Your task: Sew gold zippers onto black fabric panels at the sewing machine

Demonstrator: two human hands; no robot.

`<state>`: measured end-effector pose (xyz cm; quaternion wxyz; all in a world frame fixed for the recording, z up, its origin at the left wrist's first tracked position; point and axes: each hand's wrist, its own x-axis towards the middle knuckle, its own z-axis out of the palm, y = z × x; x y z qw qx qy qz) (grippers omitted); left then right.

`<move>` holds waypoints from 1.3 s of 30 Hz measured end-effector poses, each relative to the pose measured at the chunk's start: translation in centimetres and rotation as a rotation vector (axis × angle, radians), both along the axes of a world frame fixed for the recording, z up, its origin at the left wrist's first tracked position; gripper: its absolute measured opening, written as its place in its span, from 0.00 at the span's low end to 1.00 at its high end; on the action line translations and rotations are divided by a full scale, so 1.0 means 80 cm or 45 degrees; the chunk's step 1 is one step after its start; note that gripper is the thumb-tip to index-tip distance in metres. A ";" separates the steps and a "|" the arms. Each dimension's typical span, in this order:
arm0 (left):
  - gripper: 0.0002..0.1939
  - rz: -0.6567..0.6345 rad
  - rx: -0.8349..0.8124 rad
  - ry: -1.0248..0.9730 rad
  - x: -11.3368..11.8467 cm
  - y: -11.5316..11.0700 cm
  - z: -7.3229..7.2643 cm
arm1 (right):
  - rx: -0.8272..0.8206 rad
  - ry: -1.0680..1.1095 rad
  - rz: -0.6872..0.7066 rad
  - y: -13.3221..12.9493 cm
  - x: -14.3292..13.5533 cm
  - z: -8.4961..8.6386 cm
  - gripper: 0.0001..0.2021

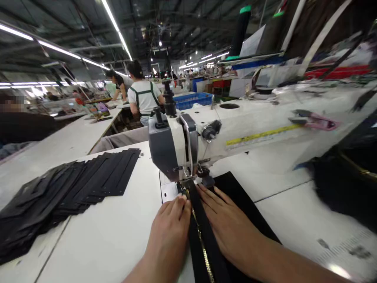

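Note:
A black zipper [202,245] with gold teeth runs from the near edge up to the needle area of a sewing machine [163,147]. Beneath and to the right of it lies a flat black panel [235,188]. My left hand [171,226] has its fingers bunched at the zipper's left edge, just before the presser foot; the fingertips' exact hold is partly hidden. Flat on the black material to the right rests my right hand [225,218], fingers stretched toward the foot. The needle tip cannot be made out.
Overlapping black pieces [88,177] with slots lie fanned out on the left of the white table [114,236]. Pink-handled snips [318,120] and a yellow measuring tape [262,135] are on the machine arm. Beyond are a blue crate [193,101] and a person in white [145,96].

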<state>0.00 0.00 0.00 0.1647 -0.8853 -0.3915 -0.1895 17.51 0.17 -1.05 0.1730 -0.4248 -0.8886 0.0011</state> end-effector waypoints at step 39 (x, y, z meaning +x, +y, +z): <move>0.17 0.207 -0.294 -0.002 -0.007 0.012 0.012 | -0.050 0.276 0.141 0.007 0.009 0.013 0.16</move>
